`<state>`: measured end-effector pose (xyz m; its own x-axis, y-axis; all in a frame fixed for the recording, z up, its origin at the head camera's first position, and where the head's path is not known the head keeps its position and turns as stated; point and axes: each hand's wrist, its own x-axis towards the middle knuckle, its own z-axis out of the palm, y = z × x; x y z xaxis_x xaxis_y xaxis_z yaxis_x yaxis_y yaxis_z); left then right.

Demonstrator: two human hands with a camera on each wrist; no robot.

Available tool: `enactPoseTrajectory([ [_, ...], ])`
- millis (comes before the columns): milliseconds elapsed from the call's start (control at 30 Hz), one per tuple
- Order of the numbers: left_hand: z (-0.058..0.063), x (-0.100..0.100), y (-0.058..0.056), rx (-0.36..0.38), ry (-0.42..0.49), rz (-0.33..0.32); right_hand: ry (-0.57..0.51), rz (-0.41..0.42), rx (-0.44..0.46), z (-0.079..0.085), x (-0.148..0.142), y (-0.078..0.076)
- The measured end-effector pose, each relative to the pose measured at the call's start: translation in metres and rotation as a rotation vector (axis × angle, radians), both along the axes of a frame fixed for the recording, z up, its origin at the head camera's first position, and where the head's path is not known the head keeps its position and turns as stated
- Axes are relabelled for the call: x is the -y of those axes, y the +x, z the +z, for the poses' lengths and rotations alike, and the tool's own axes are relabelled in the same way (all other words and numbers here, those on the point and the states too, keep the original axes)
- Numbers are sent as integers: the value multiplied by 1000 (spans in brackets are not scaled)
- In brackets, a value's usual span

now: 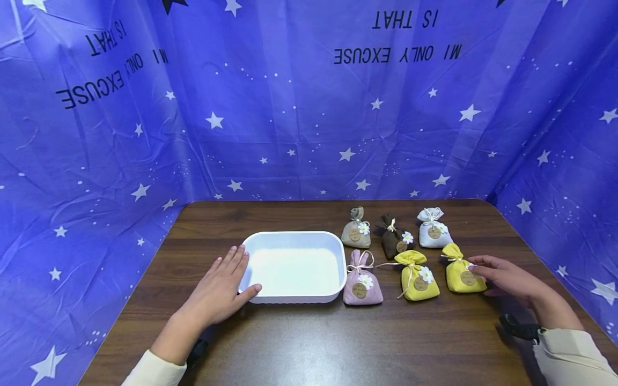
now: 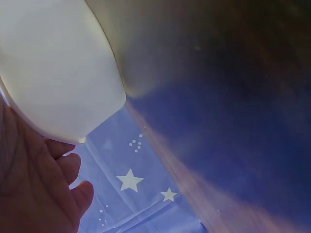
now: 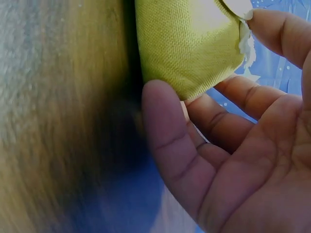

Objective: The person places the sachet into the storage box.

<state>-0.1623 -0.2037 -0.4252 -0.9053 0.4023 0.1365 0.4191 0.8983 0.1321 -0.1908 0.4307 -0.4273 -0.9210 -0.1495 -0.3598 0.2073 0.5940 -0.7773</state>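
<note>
My left hand (image 1: 217,289) rests against the left wall of a white plastic tray (image 1: 292,298), fingers straight and thumb on its near edge. In the left wrist view the tray (image 2: 58,68) fills the upper left beside the fingers (image 2: 68,165). My right hand (image 1: 512,281) reaches the rightmost yellow sachet (image 1: 461,276), which has a twine tie, daisy and round tag. Its fingertips touch the sachet's lower end and the flower side. In the right wrist view the yellow cloth (image 3: 189,48) lies between spread fingers (image 3: 167,131); a firm grip is not visible.
Other sachets stand right of the tray: beige (image 1: 354,236), dark brown (image 1: 393,244), white (image 1: 433,236), pink (image 1: 363,287) and a second yellow sachet (image 1: 415,284). They share a brown wooden table (image 1: 299,343). A blue starry cloth (image 1: 299,134) hangs around it.
</note>
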Motion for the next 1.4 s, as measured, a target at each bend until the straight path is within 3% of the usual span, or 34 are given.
enactPoseTrajectory([
  [633,-4,1,0,1,17,-3,-42,-5,12,1,9,1],
  [1100,-4,0,-2,24,9,0,12,-41,-34,-2,6,0],
  [1400,-3,0,-1,12,13,0,-36,-30,-82,-1,11,3],
])
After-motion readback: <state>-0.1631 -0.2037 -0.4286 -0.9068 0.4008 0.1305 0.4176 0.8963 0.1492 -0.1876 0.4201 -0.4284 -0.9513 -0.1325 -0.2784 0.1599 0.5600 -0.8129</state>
